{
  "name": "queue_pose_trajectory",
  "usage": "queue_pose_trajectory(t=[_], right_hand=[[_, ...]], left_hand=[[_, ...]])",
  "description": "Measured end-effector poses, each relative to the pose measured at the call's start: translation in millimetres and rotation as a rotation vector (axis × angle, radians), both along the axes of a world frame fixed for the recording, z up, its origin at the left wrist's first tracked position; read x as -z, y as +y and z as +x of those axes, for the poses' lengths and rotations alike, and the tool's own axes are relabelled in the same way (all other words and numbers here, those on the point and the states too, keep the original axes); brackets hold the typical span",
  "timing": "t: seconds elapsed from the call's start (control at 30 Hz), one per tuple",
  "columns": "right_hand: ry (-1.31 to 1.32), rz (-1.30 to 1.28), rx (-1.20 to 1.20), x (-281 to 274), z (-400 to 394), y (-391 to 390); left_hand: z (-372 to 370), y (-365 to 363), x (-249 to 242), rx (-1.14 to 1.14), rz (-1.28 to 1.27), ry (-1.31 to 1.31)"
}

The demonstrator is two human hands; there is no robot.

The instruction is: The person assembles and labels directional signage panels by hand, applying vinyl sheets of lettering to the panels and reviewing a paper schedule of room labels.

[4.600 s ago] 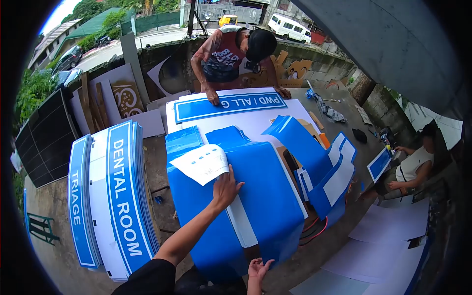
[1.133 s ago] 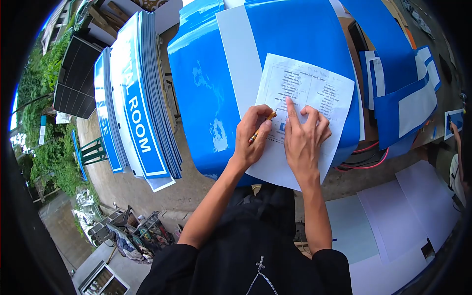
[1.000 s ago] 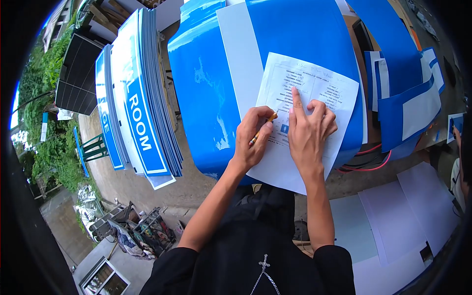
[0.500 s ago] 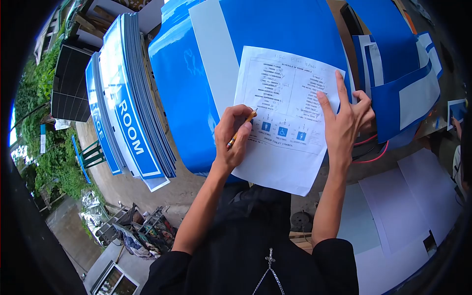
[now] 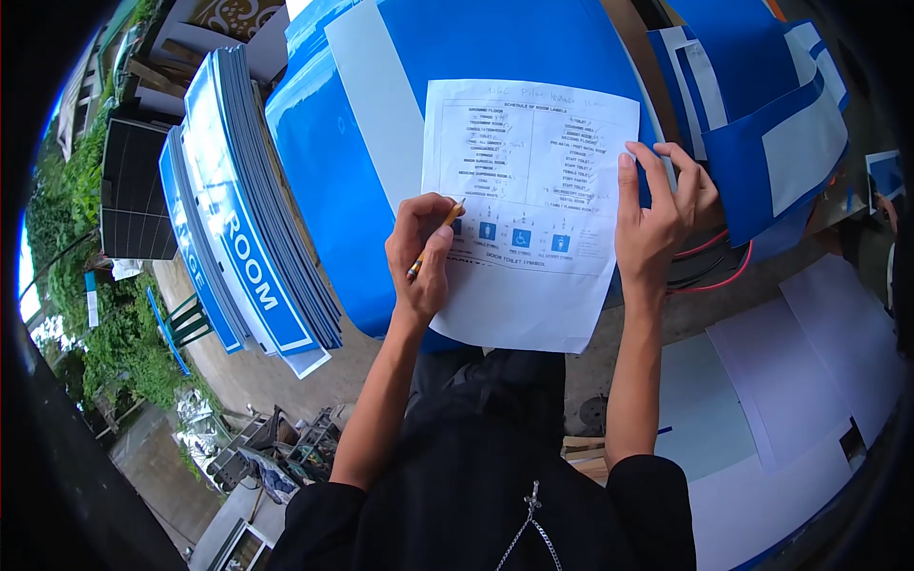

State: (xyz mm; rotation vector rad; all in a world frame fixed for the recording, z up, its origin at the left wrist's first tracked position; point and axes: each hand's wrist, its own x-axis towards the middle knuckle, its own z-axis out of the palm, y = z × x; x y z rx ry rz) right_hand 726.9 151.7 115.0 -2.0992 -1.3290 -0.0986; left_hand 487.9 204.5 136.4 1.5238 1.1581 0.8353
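Observation:
A printed sheet of paper, headed as a schedule of room labels, lies over blue glossy sheeting. It carries two columns of text with handwritten marks and a row of small blue toilet symbols. My left hand is closed around a pencil, its tip by the lower left lines of text. At the paper's right edge is my right hand, fingers apart and slightly bent, the thumb pointing up along the margin. Under the sheet, a pale grey strip crosses the blue surface.
Stacked blue-and-white signs, one reading ROOM, stand at left. Blue sheeting with pale patches lies at right, above a red cable. Large pale panels rest lower right. A green chair and cluttered gear are lower left.
My right hand has drawn back from over the text to the paper's right edge. The paper and my left hand with the pencil appear shifted left in the view.

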Motion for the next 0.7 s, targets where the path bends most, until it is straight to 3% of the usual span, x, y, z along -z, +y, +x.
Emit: queue_pose_trajectory(t=[0.53, 0.63, 0.7], right_hand=[[-0.047, 0.068, -0.037, 6, 0, 2], [-0.042, 0.182, -0.159, -12, 0, -2], [0.129, 0.403, -0.081, -52, -14, -21]], left_hand=[[-1, 2, 1, 0.01, -0.017, -0.014], [-3, 0, 1, 0.025, -0.014, -0.009], [-2, 5, 3, 0.031, -0.002, -0.019]])
